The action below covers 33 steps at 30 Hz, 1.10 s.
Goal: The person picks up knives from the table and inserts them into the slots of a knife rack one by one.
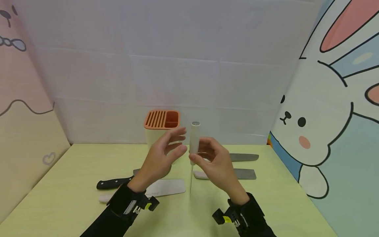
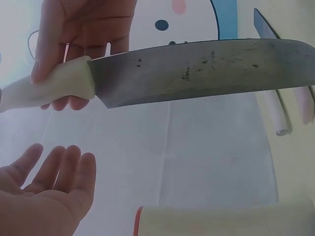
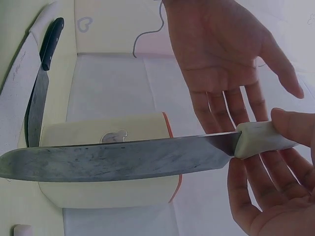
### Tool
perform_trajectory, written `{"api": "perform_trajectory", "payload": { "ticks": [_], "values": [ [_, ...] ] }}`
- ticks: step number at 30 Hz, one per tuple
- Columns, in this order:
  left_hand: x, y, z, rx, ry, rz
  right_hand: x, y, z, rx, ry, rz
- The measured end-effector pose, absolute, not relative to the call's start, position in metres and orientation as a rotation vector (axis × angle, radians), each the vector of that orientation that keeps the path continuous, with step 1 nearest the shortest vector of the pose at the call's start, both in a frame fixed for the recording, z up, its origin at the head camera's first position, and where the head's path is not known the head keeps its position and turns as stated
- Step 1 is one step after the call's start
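My right hand (image 1: 217, 164) pinches the white handle of a kitchen knife (image 1: 194, 140) between thumb and fingers. The knife is upright in the head view, handle up, its blade edge-on and pointing down over the table. In the left wrist view its broad, dark-spotted blade (image 2: 197, 69) shows side-on. My left hand (image 1: 161, 156) is beside the handle with fingers spread, holding nothing; a gap shows between it and the handle. Behind the left hand stands a cream knife block (image 1: 148, 134) with an orange slotted top (image 1: 157, 119).
On the left of the table (image 1: 74, 210) lie a black-handled knife (image 1: 113, 183) and a white-handled wide-bladed knife (image 1: 168, 187). Two more knives lie at the right, one blade (image 1: 245, 157) behind the other (image 1: 245, 173). A white sheet (image 1: 177, 72) hangs behind the table.
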State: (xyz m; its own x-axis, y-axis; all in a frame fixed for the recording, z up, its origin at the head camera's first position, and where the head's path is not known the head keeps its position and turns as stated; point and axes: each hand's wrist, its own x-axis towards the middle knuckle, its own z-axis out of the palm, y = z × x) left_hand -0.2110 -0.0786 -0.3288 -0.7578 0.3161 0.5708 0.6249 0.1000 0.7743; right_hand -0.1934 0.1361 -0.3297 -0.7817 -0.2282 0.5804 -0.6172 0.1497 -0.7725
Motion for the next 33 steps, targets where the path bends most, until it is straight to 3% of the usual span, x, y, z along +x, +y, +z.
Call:
{"api": "perform_trajectory", "payload": {
  "ticks": [33],
  "values": [
    [-0.214, -0.047, -0.289, -0.931, -2.074, -1.727, -0.197, 0.133, -0.331, 0.852, -2.055, 1.671]
  ]
}}
